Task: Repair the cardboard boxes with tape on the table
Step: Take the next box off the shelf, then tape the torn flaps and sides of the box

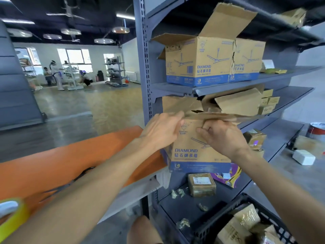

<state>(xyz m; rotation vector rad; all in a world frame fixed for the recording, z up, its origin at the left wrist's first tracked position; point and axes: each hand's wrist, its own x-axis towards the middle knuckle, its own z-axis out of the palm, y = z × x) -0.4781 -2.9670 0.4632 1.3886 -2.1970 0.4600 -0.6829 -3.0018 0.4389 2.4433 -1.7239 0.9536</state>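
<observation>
A brown cardboard box (197, 152) with a blue base band and "DIAMOND" print hangs in front of the grey shelf unit, held by both hands. My left hand (161, 131) grips its upper left corner at the flap. My right hand (223, 136) pinches the top front edge, fingers curled over the flap. Two torn boxes of the same kind (202, 62) stand on the shelf above, flaps open. A yellow tape roll (12, 217) lies at the lower left on the orange table (52, 162).
The grey metal shelf unit (146, 67) fills the right half, with small parcels (201, 184) on lower shelves and a black crate (246, 221) of packages below. Scissors (70, 184) lie on the table under my left arm. People stand far across the room.
</observation>
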